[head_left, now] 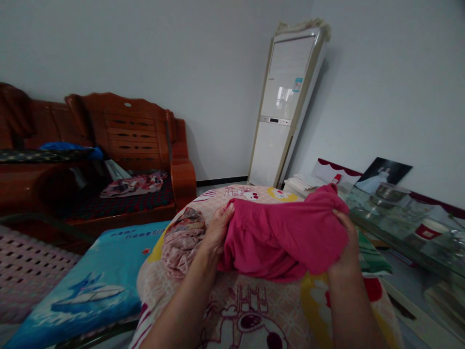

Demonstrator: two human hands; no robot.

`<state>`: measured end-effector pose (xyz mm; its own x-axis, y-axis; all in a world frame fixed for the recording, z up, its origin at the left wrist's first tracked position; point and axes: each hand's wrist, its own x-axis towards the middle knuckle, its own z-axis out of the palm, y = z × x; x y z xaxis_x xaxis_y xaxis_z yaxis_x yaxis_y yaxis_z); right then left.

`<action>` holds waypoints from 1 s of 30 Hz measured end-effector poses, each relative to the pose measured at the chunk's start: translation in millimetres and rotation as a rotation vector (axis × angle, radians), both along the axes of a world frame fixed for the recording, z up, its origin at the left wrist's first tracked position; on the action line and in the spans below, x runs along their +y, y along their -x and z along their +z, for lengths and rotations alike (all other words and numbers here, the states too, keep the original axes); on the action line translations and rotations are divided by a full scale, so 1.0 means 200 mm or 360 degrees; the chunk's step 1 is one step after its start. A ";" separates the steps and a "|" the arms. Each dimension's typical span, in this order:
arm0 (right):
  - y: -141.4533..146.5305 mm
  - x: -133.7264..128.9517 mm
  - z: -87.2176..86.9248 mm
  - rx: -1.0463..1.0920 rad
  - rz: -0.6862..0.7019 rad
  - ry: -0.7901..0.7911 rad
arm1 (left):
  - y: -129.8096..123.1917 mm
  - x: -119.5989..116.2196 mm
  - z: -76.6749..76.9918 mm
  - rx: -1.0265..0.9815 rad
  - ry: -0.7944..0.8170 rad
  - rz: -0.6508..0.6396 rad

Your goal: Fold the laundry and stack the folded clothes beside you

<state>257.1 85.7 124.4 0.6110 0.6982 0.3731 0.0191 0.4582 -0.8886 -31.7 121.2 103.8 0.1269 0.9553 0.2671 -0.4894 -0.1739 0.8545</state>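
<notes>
A bright pink cloth [276,237] is held up between two bare hands, just over a rounded surface [286,295] covered in cream, yellow and maroon patterned fabric. Clock directions are taken from the pink cloth.

At 9 o'clock, the left hand [217,227] pinches the cloth's upper corner, thumb pressed on top. At 3 o'clock, the right hand [343,242] grasps the opposite end; its grip is closed on the fabric, with some fingers hidden. The cloth sags in loose folds between them.

Also at 9 o'clock, close by the left forearm, a crumpled dusty-pink cloth [183,247] lies on the surface. Farther that way are a blue printed cushion [119,257] and a pink woven seat [29,271].

Containers stand on a glass surface [383,220] to the right. Between 2 and 3 o'clock is a metal bowl [392,193]; its contents cannot be made out. At 3 o'clock is a white cup [430,231] with a red patch, its inside also not clear. A dark photograph [383,172] leans at 2 o'clock, behind the bowl. A green striped cloth [374,254] lies at 3 o'clock, just past the right hand.

At 10 o'clock stands a carved wooden sofa [132,121], with a floral cloth [136,185] on its seat. At 12 o'clock rises a tall white air conditioner [271,150].
</notes>
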 end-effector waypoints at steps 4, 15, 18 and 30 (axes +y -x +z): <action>0.12 0.31 0.09 -0.0047 0.0239 -0.0312 | 0.01 0.27 -0.10 0.0125 -0.0091 0.0591; 0.29 0.07 -0.63 -0.1402 -0.0174 0.1176 | 0.17 0.25 -0.50 0.2334 0.0122 0.0723; 0.35 0.00 -0.63 -0.1667 -0.0337 0.1378 | 0.17 0.23 -0.47 0.2577 0.0104 0.0623; 0.63 -0.07 -0.65 -0.2178 -0.0266 0.1124 | 0.07 0.27 -0.55 0.1711 -0.0014 0.0364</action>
